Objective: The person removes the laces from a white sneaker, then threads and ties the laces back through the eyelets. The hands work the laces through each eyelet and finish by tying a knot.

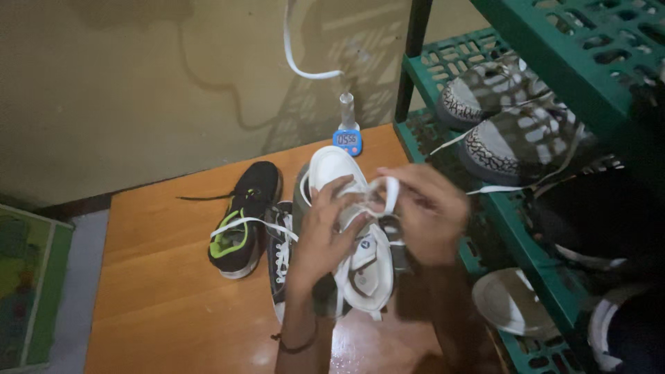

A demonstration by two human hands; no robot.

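From the head camera, a white low-top sneaker with a smooth synthetic upper (350, 242) lies toe away from the viewer on an orange-brown wooden floor (159, 291), and both hands work over it. The left hand (325, 232) rests across the sneaker's tongue area, its fingers curled and pressing down on the upper. The right hand (429, 211) is closed in a pinch on a flat white lace (389, 194), which loops up just above the sneaker's eyelets between the two hands. Touching the white sneaker on its left side lies a dark canvas shoe with white laces (280, 253), and just beyond that, farther left, a black sports shoe with a bright green lining (242, 221). Past the white sneaker's toe, against the beige wall, stands a small blue digital timer (348, 141). To the right of the sneaker rises a green plastic lattice shoe rack (485, 201), holding a pair of grey shoes with crackle-patterned toe caps (506, 131) on its shelf. Near the rack's foot lies an upturned pale shoe sole (509, 301).
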